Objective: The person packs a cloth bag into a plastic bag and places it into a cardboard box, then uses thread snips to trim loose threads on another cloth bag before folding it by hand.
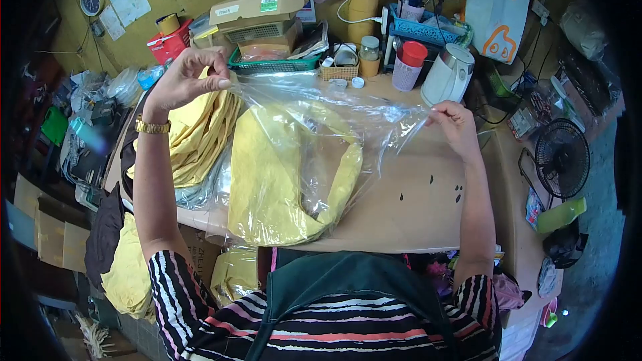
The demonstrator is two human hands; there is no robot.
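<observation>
A clear plastic bag (388, 124) is stretched between my two hands over the table. Inside it lies a yellow cloth bag (264, 174) with a wide curved strap on its right. My left hand (190, 80) pinches the upper left corner of the plastic between thumb and fingers. At the opposite corner, my right hand (455, 127) is closed on the plastic's edge. Just below my left hand, a stack of yellow cloth pieces (200, 137) sits on the table, partly covered by my forearm. Clear plastic lies beneath that stack.
Brown board covers the table (414, 200). Along the back stand a green basket (274, 65) with boxes, a lilac cup (406, 73) with a red one, and a white kettle (448, 73). To the right is a black fan (562, 157). More yellow cloth (127, 271) hangs at lower left.
</observation>
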